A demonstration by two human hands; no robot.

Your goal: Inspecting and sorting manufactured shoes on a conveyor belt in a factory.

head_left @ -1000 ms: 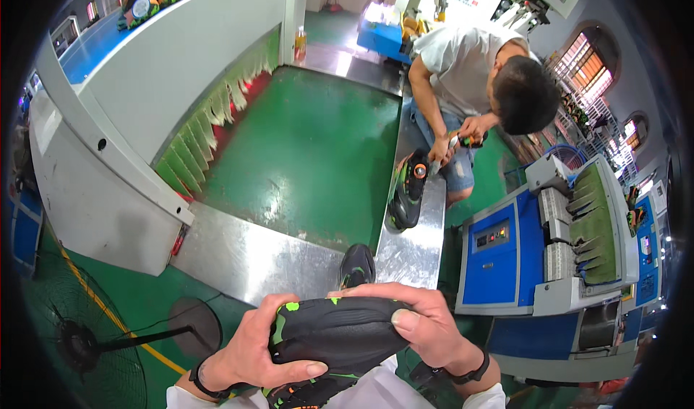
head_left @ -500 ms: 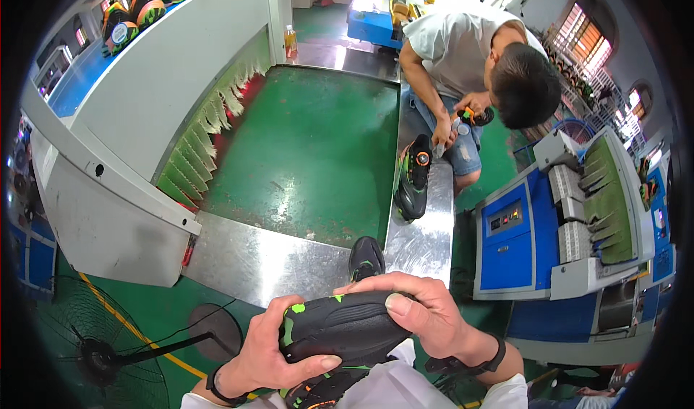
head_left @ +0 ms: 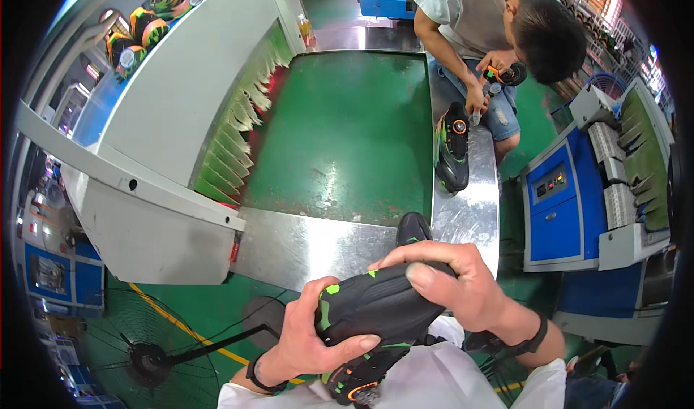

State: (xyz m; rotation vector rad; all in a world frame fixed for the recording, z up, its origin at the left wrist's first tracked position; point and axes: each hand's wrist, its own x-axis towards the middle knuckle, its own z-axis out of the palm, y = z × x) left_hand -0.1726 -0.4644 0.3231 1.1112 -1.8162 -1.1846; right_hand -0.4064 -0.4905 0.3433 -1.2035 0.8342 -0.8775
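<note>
I hold a black shoe [head_left: 383, 304] with bright green patches in both hands, its ridged black face toward me. My left hand [head_left: 307, 337] grips the left end, thumb along the near edge. My right hand [head_left: 463, 282] wraps the right end, thumb pressed on the ridged surface. Below it, over my lap, shows a black part with green trim and an orange ring [head_left: 361, 392]; whether this is the same shoe or another I cannot tell. Just beyond my right hand, a black shoe toe [head_left: 413, 228] pokes out on the metal ledge [head_left: 311, 243].
A black shoe with an orange ring [head_left: 453, 149] stands on the right ledge. Beside it a co-worker [head_left: 470, 33] handles another shoe. Left stands a grey machine [head_left: 188, 91] with a green fringe curtain; right, a blue machine [head_left: 564, 192]. A black fan [head_left: 148, 362] is lower left.
The whole scene has shifted right and slightly up in the picture as my view turned left. Both hands keep their hold on the shoe. The co-worker still bends over a shoe.
</note>
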